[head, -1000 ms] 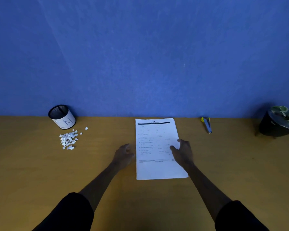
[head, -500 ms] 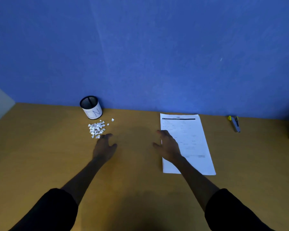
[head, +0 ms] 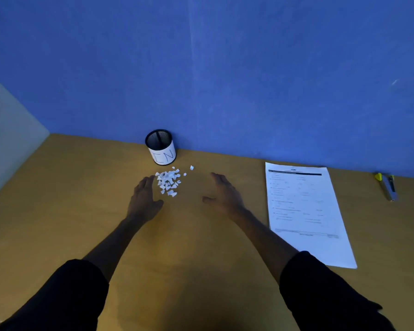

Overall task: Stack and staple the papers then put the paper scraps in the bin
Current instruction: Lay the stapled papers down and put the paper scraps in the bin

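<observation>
A small heap of white paper scraps (head: 169, 181) lies on the wooden table just in front of a black mesh bin (head: 160, 147) with a white label. My left hand (head: 144, 198) rests open at the heap's left edge, fingertips touching the nearest scraps. My right hand (head: 224, 193) is open a little to the right of the heap, palm turned toward it, holding nothing. The printed white papers (head: 305, 213) lie flat at the right, apart from both hands. A stapler (head: 387, 186) with a yellow tip lies beyond the papers near the wall.
The blue wall runs along the table's back edge, right behind the bin. The table's left edge slants at the far left beside a pale surface (head: 7, 139). Bare wood (head: 189, 247) stretches between my forearms.
Both hands left the papers and moved left to either side of the scrap heap. The view swung left, so the papers and stapler now sit at the right.
</observation>
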`<state>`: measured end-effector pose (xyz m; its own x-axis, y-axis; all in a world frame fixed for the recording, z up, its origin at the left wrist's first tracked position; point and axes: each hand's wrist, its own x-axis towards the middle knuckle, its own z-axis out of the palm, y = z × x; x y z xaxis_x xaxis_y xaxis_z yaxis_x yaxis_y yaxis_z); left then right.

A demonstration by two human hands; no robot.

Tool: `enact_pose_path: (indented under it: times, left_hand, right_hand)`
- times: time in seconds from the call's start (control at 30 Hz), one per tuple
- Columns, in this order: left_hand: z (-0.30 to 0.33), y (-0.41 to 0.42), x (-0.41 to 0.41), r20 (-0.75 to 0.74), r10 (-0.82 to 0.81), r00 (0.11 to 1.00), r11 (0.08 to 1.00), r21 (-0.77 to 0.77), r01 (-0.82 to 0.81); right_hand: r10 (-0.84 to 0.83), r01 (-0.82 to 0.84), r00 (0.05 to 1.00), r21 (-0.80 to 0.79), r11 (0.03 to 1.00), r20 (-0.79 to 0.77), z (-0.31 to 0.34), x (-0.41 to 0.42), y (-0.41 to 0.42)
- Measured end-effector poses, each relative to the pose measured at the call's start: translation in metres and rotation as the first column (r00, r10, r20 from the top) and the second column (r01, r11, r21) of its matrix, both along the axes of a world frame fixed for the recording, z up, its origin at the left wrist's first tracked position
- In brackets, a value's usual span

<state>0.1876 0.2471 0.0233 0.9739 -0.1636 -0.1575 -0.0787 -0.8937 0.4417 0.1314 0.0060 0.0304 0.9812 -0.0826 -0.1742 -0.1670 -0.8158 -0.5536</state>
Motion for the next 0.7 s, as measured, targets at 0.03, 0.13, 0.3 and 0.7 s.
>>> enact_pose_path:
  times: [0.03, 0.13, 0.3, 0.7]
  left_hand:
    - [-0.003, 0.003, 0.005, -0.018, -0.009, 1.000, 1.000, 0.009, 0.009]
    - [-0.009, 0.007, 0.018, -0.027, -0.054, 0.998, 0.999, 0.001, 0.054]
    - [-0.013, 0.005, 0.040, -0.023, -0.186, 0.982, 0.980, 0.063, 0.187]
    - [-0.023, -0.001, 0.063, -0.038, -0.288, 0.957, 0.954, 0.078, 0.290]
  right_hand:
    - [0.000, -0.001, 1.000, -0.008, 1.000, -0.022, -0.002, 0.008, 0.004]
    - [0.032, -0.033, 0.993, -0.010, 0.999, -0.116, -0.008, 0.027, 0.014]
    - [0.090, -0.104, 0.976, -0.063, 0.993, -0.200, -0.018, 0.055, 0.028]
    - [0.302, -0.307, 0.952, -0.219, 0.926, -0.055, -0.036, 0.101, 0.065]
